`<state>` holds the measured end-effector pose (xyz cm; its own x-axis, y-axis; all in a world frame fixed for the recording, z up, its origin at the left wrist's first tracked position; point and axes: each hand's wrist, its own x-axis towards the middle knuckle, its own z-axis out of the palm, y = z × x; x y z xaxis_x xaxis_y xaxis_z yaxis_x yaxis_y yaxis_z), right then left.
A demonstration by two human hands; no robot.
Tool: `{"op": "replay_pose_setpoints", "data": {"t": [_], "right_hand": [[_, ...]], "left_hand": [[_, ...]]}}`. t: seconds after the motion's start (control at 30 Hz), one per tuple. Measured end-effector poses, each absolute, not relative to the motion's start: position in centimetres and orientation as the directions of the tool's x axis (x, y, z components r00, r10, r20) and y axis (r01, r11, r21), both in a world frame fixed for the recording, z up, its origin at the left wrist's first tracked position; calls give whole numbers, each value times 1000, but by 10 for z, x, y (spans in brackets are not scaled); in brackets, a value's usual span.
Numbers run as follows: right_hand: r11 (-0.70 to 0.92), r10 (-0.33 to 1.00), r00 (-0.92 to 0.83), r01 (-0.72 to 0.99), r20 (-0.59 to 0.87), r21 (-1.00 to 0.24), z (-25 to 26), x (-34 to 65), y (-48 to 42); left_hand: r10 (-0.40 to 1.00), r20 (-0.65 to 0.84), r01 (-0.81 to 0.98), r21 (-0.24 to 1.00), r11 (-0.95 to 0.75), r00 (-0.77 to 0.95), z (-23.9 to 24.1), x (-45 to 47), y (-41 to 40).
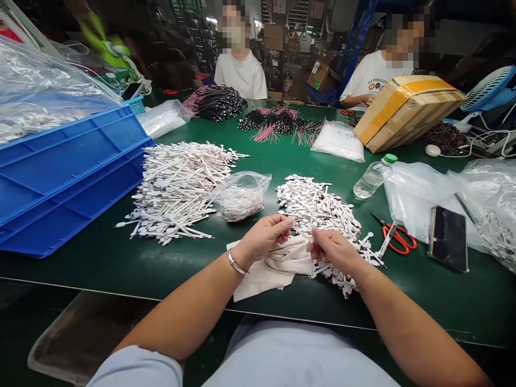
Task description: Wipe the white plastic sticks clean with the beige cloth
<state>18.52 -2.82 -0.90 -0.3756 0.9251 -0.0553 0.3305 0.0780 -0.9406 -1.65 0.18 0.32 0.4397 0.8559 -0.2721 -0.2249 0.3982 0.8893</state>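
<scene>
My left hand [266, 236] is closed in a pinch, with a silver bracelet at its wrist. Close to its right, my right hand [332, 250] pinches too. Between the fingertips of both runs a thin white strip [301, 232], its ends hidden by my fingers. Just beyond and beneath my right hand spreads a pile of similar white strips [318, 201]. A crumpled cream cloth [262, 277] lies on the table below my hands. A larger heap of white strips [177, 188] is to the left, beside a clear plastic bag [242, 201] with pieces inside.
Blue crates [68, 166] stand at left on the green table [121, 269]. At right are red-handled scissors [403, 239], a phone [448, 236], a bottle [373, 176] and a taped carton [407, 113]. Bundles of black and pink wires [217, 102] and two people are across the table.
</scene>
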Motion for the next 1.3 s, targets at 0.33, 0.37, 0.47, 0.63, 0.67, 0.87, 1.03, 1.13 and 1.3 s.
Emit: {"op": "replay_pose_setpoints", "data": {"t": [0.33,0.37,0.47,0.63,0.67,0.87,1.03,1.13,1.3], "right_hand": [[463,827,-384,879,412,-111,-24,207,8],[454,827,-381,886,413,-93,-24,207,8],[446,827,-383,893,412,-63,-24,207,6],[446,839,-367,887,403,-119,-30,212,8],[443,841,-357,885,406,-141,-32,213,10],[479,832,-354,847,428,-231,-40,222,19],[516,817,-371,812,441,-274,-32,221,16],[560,766,-363,782,530,-273,-18,216,5],[634,674,-390,741,627,-220,1,201,-20]], "left_hand": [[852,-369,-343,798,495,371,2,-18,5],[841,-376,-379,767,518,389,3,-19,6],[775,-417,-437,653,619,475,6,-22,8],[744,-468,-340,682,647,478,5,-19,7],[759,-462,-306,720,623,459,5,-17,6],[802,-417,-152,841,519,427,6,-13,-1],[829,-360,-96,894,437,428,5,-15,-1],[849,-316,-64,925,376,423,2,-15,-1],[824,-262,-91,932,352,502,3,-10,-6]]}}
